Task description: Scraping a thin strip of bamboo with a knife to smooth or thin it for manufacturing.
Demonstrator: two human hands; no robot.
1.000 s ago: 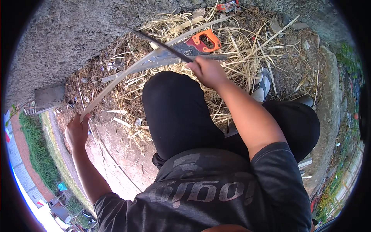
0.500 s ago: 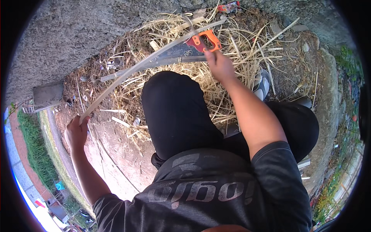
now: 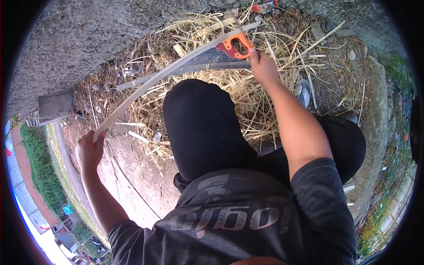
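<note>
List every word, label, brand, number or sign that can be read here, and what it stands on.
Dark T-shirt: large pale lettering across it, plain to see; wording not copied here.
Handsaw blade: faint pale print, too small to read.
Red wrapper by the wall: any print is too small to read.
No other text can be made out.

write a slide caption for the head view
Left hand gripping one end of a long pale strip, right hand holding a blurred blade by an orange-handled saw.
</note>
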